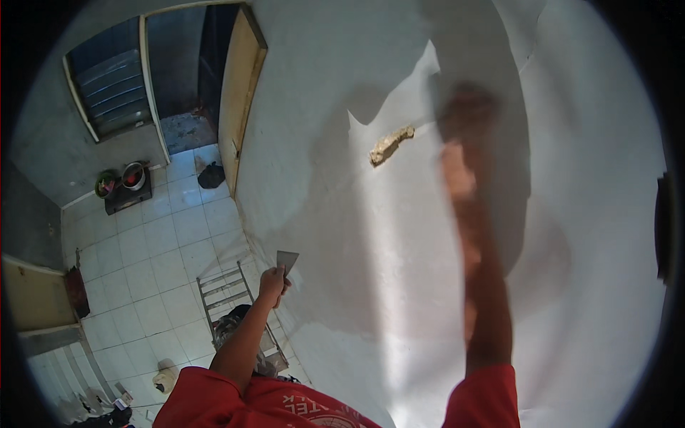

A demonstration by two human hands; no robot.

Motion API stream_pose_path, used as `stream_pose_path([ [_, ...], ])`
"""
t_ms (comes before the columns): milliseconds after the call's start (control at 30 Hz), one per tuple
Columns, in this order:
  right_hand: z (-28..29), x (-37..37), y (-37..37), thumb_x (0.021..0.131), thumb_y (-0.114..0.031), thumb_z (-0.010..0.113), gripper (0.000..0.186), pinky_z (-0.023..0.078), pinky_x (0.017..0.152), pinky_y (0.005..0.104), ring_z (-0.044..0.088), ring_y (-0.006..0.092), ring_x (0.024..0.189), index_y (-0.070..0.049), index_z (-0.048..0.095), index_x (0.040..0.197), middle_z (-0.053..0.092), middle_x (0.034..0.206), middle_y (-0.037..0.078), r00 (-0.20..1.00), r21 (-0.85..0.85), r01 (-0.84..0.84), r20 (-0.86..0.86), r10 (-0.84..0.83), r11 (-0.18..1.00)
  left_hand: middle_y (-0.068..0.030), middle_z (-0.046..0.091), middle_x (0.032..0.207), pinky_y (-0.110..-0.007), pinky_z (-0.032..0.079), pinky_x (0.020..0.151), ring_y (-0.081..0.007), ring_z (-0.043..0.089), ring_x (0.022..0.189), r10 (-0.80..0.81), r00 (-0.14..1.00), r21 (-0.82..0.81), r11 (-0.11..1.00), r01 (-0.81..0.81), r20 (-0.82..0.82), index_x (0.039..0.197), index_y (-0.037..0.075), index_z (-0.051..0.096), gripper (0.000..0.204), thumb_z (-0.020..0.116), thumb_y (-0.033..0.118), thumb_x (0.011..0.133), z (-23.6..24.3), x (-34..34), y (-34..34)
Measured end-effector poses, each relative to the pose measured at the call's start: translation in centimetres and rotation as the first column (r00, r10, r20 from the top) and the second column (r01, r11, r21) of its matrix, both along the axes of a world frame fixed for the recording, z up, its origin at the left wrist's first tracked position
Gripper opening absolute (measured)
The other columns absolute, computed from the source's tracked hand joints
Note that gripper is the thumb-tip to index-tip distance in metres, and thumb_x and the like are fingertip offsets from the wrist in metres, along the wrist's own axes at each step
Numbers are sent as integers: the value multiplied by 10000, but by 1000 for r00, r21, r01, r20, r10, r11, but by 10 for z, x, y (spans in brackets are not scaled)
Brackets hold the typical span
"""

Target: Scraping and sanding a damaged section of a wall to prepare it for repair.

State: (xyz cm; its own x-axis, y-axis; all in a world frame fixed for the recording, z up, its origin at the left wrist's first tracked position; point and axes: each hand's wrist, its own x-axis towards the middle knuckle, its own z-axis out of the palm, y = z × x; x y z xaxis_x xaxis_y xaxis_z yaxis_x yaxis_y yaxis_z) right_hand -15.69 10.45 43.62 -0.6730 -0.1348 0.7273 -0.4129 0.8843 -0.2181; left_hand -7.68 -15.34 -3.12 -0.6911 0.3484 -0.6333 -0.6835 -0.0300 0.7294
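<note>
The left hand [273, 282] has its fingers closed round a putty knife [287, 261], blade up, just beside the white wall [371, 250]. The right hand [464, 118] — blurred — is raised against that wall near a bare patch [390, 145]; its fingers' grip cannot be told.

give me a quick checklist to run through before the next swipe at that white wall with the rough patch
1. Left hand grips the flat grey metal scraper blade: ok, fingers closed on its lower end.
2. Right hand up on the white plastered wall: cannot tell what it holds, it is blurred.
3. Rough tan broken patch in view beside the right hand: ok, uncovered.
4. Metal ladder under the person: cannot tell whether it stands firm.
5. White tiled floor below: not ok, the dark bag and bowls lie on it.
</note>
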Motion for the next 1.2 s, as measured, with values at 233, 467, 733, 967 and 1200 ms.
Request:
stream_pose_path([
  [233, -99, 5, -12, 948, -162, 533, 537, 392, 1168, 417, 544, 316, 1354, 78, 513, 1428, 552, 1467, 230, 854, 930, 269, -111, -508, 249, -84, 604, 600, -311, 326, 363, -126, 455, 400, 92, 993, -24, 995, -94, -72, 860, 39, 565, 357, 509, 318, 1076, 30, -41, -53],
  [467, 95, -18, 46, 987, -61, 522, 400, 431, 1141, 356, 607, 284, 1282, -49, 571, 1384, 631, 1372, 135, 633, 655, 753, -695, -341, 61, -76, 609, 661, -289, 318, 363, -109, 424, 395, 148, 973, 4, 989, -149, -177, 909, 44, 529, 324, 497, 316, 1081, 87, -67, -51],
  [733, -150, 77, -66, 964, -20, 531, 358, 505, 1025, 386, 662, 307, 1152, -83, 653, 1295, 684, 1273, 153, 808, 731, 43, 375, -454, 681, -71, 629, 761, -270, 361, 377, -96, 491, 517, 201, 861, 235, 967, -99, -467, 966, 60, 531, 216, 482, 231, 1088, 196, -104, -28],
  [967, -45, 204, -5, 937, 65, 467, 400, 553, 860, 415, 693, 377, 1028, -45, 635, 1283, 712, 1149, 194, 720, 281, 635, 122, -683, 719, -81, 621, 1033, -337, 534, 726, -143, 572, 833, 511, 824, 800, 373, -471, 246, 1220, 86, 523, 173, 423, 165, 1104, 278, -131, -9],
  [1200, 65, 352, 6, 1070, -44, 422, 318, 577, 953, 459, 674, 370, 1123, 133, 561, 1295, 641, 1261, 278, 458, 54, 812, -677, -576, 581, -118, 586, 1193, -373, 487, 908, -189, 557, 940, 692, 719, 969, 130, -208, 62, 1384, 87, 415, 298, 437, 90, 1087, 377, -179, 76],
])
